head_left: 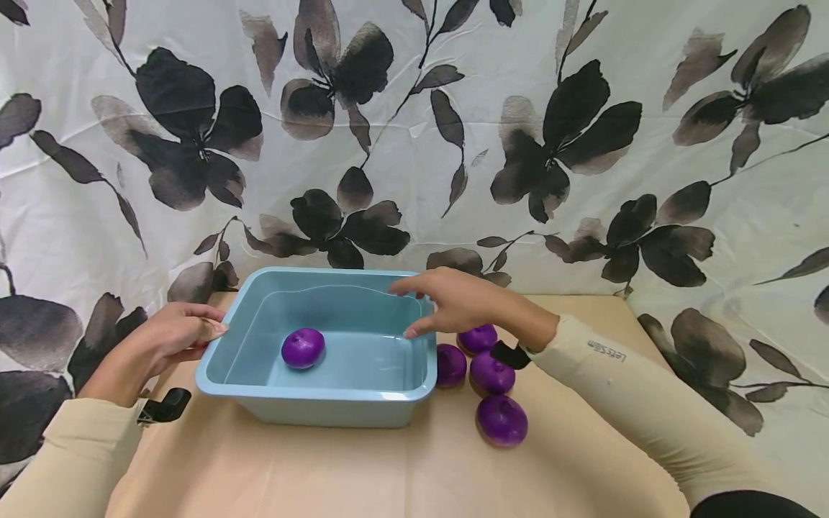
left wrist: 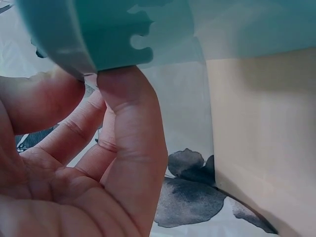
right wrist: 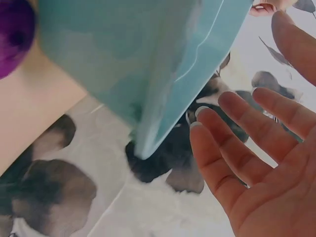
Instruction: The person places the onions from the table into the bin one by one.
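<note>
A light blue plastic tub (head_left: 317, 411) stands on the table with one purple onion (head_left: 303, 348) lying inside, left of its middle. My left hand (head_left: 170, 338) pinches the tub's left rim; in the left wrist view its thumb and forefinger meet at the rim's edge (left wrist: 74, 44). Over the right rear corner of the tub hovers my right hand (head_left: 463, 302), fingers spread and holding nothing. In the right wrist view, its fingertips (right wrist: 200, 111) are apart from the rim. Several more purple onions (head_left: 501, 421) lie on the table right of the tub, below the right forearm.
A tan cover (head_left: 311, 475) lies over the table. Behind it hangs a white cloth (head_left: 453, 237) printed with dark flowers, close to the tub's rear rim. Black wrist straps (head_left: 165, 406) sit on both arms.
</note>
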A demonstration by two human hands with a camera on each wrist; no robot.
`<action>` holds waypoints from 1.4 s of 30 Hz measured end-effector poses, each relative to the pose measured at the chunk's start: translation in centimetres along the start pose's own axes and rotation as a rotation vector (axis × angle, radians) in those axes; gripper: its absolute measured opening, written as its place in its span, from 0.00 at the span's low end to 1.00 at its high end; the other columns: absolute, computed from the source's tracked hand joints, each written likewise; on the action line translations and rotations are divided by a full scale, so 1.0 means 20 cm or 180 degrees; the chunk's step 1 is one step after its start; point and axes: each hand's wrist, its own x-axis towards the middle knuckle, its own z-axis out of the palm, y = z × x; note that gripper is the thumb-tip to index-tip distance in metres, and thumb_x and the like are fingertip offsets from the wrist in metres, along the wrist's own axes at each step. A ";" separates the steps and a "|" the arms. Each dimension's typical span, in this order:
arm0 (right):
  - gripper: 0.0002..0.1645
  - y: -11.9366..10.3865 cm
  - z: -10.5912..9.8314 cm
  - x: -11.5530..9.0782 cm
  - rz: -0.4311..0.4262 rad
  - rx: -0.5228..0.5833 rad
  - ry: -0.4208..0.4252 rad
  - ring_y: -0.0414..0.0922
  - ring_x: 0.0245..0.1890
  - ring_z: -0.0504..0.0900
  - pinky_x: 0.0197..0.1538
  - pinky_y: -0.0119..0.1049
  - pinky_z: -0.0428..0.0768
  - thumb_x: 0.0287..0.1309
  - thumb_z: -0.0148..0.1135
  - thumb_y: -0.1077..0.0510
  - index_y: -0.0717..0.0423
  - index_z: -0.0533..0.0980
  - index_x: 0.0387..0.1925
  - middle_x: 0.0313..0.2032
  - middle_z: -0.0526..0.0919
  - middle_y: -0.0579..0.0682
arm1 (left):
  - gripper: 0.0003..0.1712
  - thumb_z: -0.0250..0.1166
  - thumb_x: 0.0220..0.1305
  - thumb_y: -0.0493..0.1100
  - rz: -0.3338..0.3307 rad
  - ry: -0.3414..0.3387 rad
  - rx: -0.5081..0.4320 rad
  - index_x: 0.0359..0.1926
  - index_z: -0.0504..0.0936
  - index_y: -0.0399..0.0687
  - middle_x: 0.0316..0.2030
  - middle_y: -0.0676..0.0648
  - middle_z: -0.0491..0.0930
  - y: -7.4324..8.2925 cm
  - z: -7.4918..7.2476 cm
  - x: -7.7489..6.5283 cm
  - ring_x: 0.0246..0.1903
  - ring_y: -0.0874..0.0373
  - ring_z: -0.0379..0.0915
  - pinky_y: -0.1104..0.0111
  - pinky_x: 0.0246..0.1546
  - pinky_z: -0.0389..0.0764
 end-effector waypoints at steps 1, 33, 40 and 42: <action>0.43 0.01 0.00 -0.03 0.0022 0.0044 0.0047 0.52 0.60 0.84 0.60 0.50 0.83 0.59 0.75 0.40 0.48 0.72 0.72 0.64 0.82 0.50 | 0.26 0.59 0.74 0.37 0.0000 0.0001 -0.0004 0.66 0.69 0.24 0.32 0.53 0.79 0.00 0.00 0.00 0.32 0.62 0.76 0.68 0.34 0.84; 0.46 0.30 0.86 -0.91 0.0943 0.0323 0.0741 0.52 0.58 0.83 0.61 0.55 0.80 0.41 0.85 0.46 0.52 0.78 0.63 0.59 0.85 0.48 | 0.25 0.60 0.74 0.38 0.0046 0.0026 -0.0121 0.64 0.71 0.26 0.30 0.57 0.80 -0.03 0.02 -0.01 0.31 0.65 0.78 0.68 0.33 0.84; 0.47 0.25 0.91 -0.88 0.1111 0.0441 0.0892 0.55 0.59 0.84 0.60 0.56 0.81 0.41 0.86 0.46 0.54 0.77 0.64 0.60 0.85 0.52 | 0.25 0.60 0.74 0.39 0.0045 0.0027 -0.0129 0.64 0.71 0.26 0.29 0.58 0.80 -0.03 0.01 -0.01 0.31 0.65 0.78 0.68 0.33 0.84; 0.48 0.24 0.91 -0.88 0.1182 0.0560 0.0862 0.55 0.57 0.85 0.59 0.54 0.83 0.42 0.86 0.45 0.55 0.77 0.64 0.60 0.84 0.54 | 0.25 0.60 0.74 0.39 0.0052 0.0024 -0.0128 0.65 0.71 0.27 0.29 0.58 0.80 -0.03 0.01 -0.01 0.31 0.65 0.78 0.68 0.34 0.84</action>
